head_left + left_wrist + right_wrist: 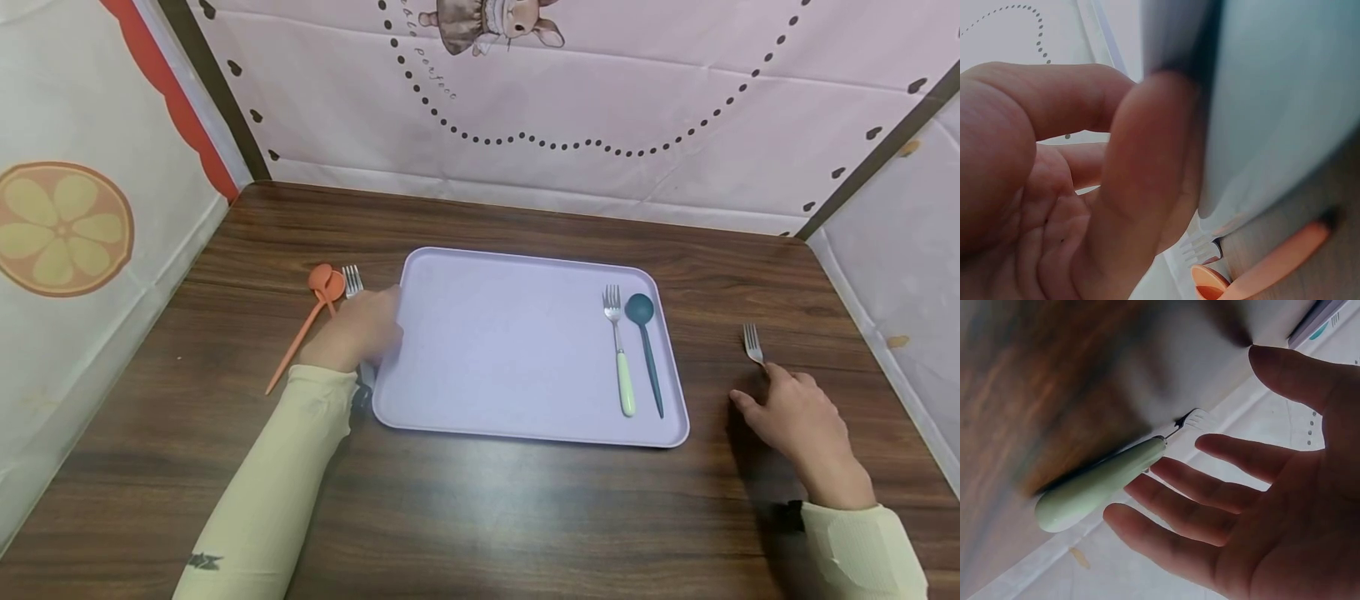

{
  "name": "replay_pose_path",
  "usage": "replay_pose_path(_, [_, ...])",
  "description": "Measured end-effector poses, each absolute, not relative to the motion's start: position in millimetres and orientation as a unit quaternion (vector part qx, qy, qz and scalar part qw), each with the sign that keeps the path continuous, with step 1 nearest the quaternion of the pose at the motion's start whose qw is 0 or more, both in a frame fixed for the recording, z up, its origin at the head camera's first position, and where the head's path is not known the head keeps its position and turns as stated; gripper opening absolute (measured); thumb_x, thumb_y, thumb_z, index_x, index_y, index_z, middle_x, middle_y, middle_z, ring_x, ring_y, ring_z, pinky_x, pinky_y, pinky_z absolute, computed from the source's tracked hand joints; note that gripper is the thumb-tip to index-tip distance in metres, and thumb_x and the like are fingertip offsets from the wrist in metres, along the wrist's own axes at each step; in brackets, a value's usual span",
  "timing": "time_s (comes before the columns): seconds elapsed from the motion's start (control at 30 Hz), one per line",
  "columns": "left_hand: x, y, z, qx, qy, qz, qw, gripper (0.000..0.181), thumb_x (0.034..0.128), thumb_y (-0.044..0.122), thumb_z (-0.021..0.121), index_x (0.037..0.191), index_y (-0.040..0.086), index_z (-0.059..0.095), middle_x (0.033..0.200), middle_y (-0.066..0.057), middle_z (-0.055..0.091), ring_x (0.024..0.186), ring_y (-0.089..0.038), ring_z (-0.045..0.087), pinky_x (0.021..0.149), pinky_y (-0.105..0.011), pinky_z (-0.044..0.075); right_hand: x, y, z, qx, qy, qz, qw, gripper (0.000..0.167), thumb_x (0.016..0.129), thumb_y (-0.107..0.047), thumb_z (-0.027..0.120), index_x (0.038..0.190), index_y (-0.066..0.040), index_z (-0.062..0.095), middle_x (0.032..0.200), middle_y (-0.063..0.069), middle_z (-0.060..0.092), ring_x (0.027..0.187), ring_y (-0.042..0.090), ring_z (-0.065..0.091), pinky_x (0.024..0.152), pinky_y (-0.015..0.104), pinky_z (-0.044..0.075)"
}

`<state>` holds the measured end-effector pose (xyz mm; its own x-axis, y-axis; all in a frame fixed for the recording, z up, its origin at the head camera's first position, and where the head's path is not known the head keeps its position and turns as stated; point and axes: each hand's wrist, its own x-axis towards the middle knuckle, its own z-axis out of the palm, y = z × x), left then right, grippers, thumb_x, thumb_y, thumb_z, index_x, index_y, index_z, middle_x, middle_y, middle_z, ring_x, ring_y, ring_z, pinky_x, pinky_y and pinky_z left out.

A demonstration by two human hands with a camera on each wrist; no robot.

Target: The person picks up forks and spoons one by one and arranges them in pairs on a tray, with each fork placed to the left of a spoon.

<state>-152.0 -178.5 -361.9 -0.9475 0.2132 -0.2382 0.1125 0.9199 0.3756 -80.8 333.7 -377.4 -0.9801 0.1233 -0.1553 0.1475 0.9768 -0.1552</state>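
A lavender tray (pixel 487 350) carries a fork (pixel 625 383) with a pale green handle and a dark teal spoon (pixel 640 310). By its left rim, my blurred left hand (pixel 360 325) is over a fork (pixel 352 279). The left wrist view shows a loosely curled thumb and index finger and no object in the palm; a pale shape passes beside them, and contact is unclear. Right of the tray, my right hand (pixel 798 412) hovers at a second green-handled fork (pixel 1100 481). Its fingers are spread beside the handle, not gripping it.
Two orange spoons (pixel 320 279) lie crossed on the brown wooden table (pixel 480 517), left of the left hand. Printed cloth walls (pixel 525 100) border the table at the back and both sides.
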Motion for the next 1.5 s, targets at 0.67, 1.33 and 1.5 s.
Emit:
replay_pose_path(0.67, [-152, -179, -364, 0.093, 0.971, 0.179, 0.128, 0.036, 0.0875, 0.000, 0.051, 0.122, -0.008, 0.053, 0.093, -0.022, 0.060, 0.081, -0.035, 0.059, 0.064, -0.041, 0.050, -79, 342, -376, 0.052, 0.990, -0.072, 0.112, 0.060, 0.083, -0.003, 0.060, 0.137, 0.017, 0.042, 0.112, 0.045, 0.042, 0.093, 0.062, 0.051, 0.064, 0.065, 0.045])
replay_pose_path(1.33, [-151, -180, -363, 0.091, 0.971, 0.180, 0.131, 0.032, 0.0883, -0.001, 0.051, 0.120, -0.008, 0.052, 0.089, -0.021, 0.059, 0.077, -0.034, 0.060, 0.057, -0.036, 0.049, -83, 332, -377, -0.001, 0.993, -0.087, 0.076, 0.062, 0.075, -0.003, 0.059, 0.130, 0.023, 0.046, 0.116, 0.046, 0.048, 0.104, 0.062, 0.048, 0.079, 0.070, 0.042])
replay_pose_path(1.5, [-150, -180, -362, 0.091, 0.971, 0.178, 0.129, 0.032, 0.0883, 0.000, 0.051, 0.120, -0.008, 0.053, 0.091, -0.021, 0.060, 0.079, -0.034, 0.059, 0.061, -0.038, 0.049, -83, 326, -378, -0.019, 0.994, -0.093, 0.052, 0.060, 0.074, -0.004, 0.061, 0.127, 0.021, 0.050, 0.111, 0.043, 0.053, 0.102, 0.061, 0.051, 0.075, 0.069, 0.043])
